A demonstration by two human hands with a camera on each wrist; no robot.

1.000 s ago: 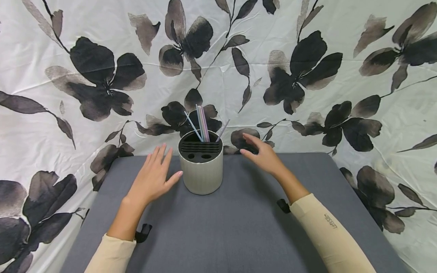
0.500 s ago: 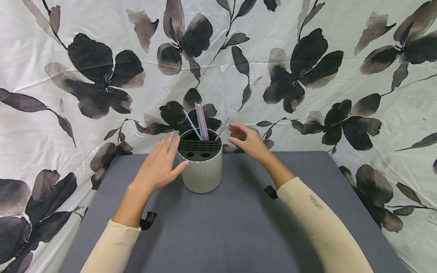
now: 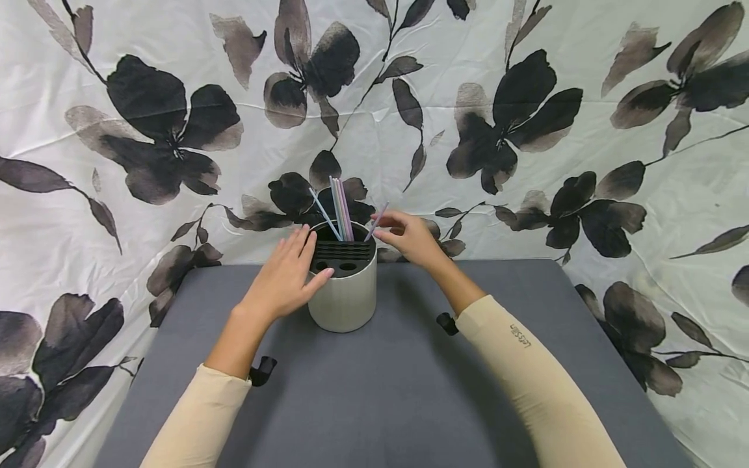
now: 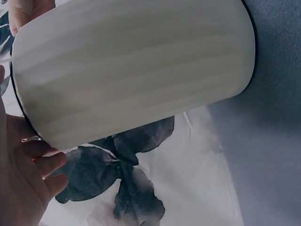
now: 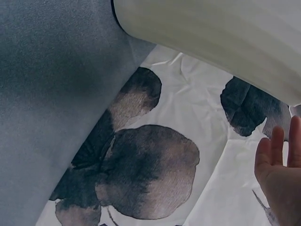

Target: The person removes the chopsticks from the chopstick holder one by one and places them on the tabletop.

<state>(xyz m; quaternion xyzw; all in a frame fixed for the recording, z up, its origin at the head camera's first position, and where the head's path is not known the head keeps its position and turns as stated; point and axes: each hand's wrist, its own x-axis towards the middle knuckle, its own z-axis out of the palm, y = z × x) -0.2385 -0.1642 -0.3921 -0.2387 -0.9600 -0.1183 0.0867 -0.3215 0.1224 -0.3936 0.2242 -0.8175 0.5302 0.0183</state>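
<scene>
In the head view, a pale cylindrical desk organizer [image 3: 342, 302] stands upright on the grey table, its black slotted insert [image 3: 345, 250] on top. Several thin pastel straw-like sticks [image 3: 341, 208] rise from its rear compartment, and one lilac stick [image 3: 377, 221] leans right. My left hand [image 3: 283, 276] rests at the organizer's left rim, fingers extended along the side and thumb over the front edge. At the right rim is my right hand [image 3: 409, 237], its thumb and index tips on either side of the leaning stick; a gap shows between them. The left wrist view shows the organizer's wall [image 4: 136, 70] close up.
The grey table [image 3: 374, 403] ends just behind the organizer. A white floral cloth [image 3: 433, 65] hangs behind it and down both sides. Black straps [image 3: 263, 370] show at both wrists.
Both hands have moved inward to the organizer. The left has come onto its rim, and the right has reached the leaning stick from the right. The organizer stays in place.
</scene>
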